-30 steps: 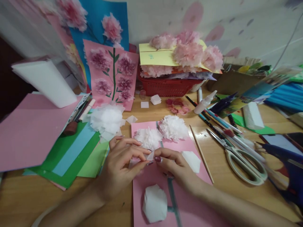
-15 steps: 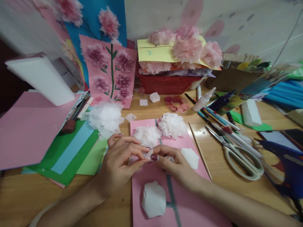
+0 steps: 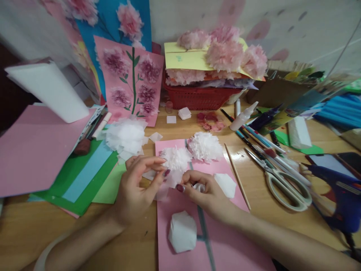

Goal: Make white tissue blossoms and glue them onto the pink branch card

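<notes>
A small translucent piece of white tissue paper [image 3: 174,178] hangs over the pink sheet [image 3: 175,203], its right side pinched by my right hand [image 3: 210,194]. A curled white bit also shows within my right fingers. My left hand [image 3: 138,188] is just left of the tissue, thumb and forefinger apart, and nothing plainly shows between them. More tissue lies partly hidden under the left fingers. Two ruffled white paper flowers, a left one [image 3: 176,158] and a right one [image 3: 205,146], sit at the sheet's top. White paper pads, a lower one [image 3: 182,231] and a right one [image 3: 225,185], lie on it beside a painted grey-green stem [image 3: 205,233].
A pile of tissue squares [image 3: 125,135] lies left of the flowers, near coloured paper [image 3: 81,188]. Scissors [image 3: 279,180], a wooden stick [image 3: 238,177] and a blue glue gun [image 3: 335,192] lie on the right. A red basket [image 3: 197,98] of paper flowers stands behind.
My hands have moved apart; the left fingers have opened and drawn slightly left. The tissue between them now shows spread out, still in my right fingers.
</notes>
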{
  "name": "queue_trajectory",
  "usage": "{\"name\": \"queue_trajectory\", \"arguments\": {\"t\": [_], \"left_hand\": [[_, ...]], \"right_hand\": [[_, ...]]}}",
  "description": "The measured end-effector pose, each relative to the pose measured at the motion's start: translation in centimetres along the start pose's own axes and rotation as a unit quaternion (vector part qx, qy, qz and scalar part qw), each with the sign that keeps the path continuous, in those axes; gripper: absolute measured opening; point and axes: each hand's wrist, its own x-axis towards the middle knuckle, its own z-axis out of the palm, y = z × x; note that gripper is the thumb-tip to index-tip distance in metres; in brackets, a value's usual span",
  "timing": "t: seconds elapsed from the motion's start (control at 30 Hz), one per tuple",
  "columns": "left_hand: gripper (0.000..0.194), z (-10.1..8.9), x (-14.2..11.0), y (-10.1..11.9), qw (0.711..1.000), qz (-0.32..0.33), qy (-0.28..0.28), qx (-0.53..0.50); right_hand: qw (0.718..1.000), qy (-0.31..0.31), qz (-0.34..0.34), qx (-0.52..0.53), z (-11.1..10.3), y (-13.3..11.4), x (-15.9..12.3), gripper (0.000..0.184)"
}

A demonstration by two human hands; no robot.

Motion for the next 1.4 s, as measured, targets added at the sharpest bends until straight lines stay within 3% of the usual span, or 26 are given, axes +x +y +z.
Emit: {"name": "queue_trajectory", "arguments": {"t": [0.17,0.3,0.37,0.47,0.53,0.6,0.77,0.9,1.03,1.1,1.17,1.23,1.33,1.4], "left_hand": [[0.012,0.1,0.5,-0.4,0.992,-0.102,0.075,-0.030],[0.015,-0.9,1.8,-0.6,0.985,-0.134,0.088,-0.067],[0.022,-1.6,2.4,-0.4,0.980,-0.147,0.006,-0.132],[0.037,-2.1,2.8,0.4,0.945,-0.165,-0.196,-0.201],[0.029,-2.0,2.8,0.9,0.927,-0.169,-0.272,-0.197],[0.014,-2.0,2.8,1.1,0.928,-0.164,-0.287,-0.174],[0.012,-4.9,3.8,-1.0,0.942,-0.159,-0.283,-0.083],[0.014,-6.6,3.8,-2.7,0.893,-0.194,-0.405,-0.043],[0.007,-5.1,3.0,-2.6,0.870,-0.229,-0.436,-0.010],[0.008,-4.9,3.2,-2.8,0.892,-0.234,-0.386,0.017],[0.015,-5.5,3.8,-3.1,0.937,-0.240,-0.242,0.077],[0.028,-6.2,4.4,-3.1,0.958,-0.202,-0.079,0.190],[0.031,-5.8,4.3,-2.3,0.954,-0.043,0.041,0.293],[0.022,-4.3,3.4,-1.1,0.970,0.067,0.037,0.230]], "right_hand": [[1.000,-0.002,0.007,-0.001,-0.1,0.1,0.0,0.014],[1.000,-0.003,-0.010,0.002,-0.2,0.2,0.1,0.016],[1.000,0.006,-0.010,-0.001,-0.2,0.4,0.1,0.016],[1.000,0.012,-0.013,-0.005,-0.1,0.4,0.1,0.016],[1.000,0.009,-0.010,-0.008,-0.1,0.4,0.1,0.017],[1.000,0.007,-0.006,-0.015,-0.1,0.3,0.1,0.017],[1.000,0.006,0.014,0.003,-0.2,0.1,0.0,0.019],[0.999,0.008,0.038,0.032,-0.2,0.2,0.1,0.019],[0.999,0.009,0.033,0.010,-0.2,0.1,0.2,0.019],[0.999,0.007,0.033,0.008,-0.2,0.1,0.1,0.019],[0.999,0.005,0.030,0.010,-0.2,0.2,0.1,0.019],[0.999,0.005,0.031,0.017,-0.2,0.3,0.0,0.019],[0.996,0.014,0.054,0.072,-0.1,0.5,0.2,0.019],[0.983,0.012,0.082,0.162,-0.1,0.5,0.5,0.020]]}}
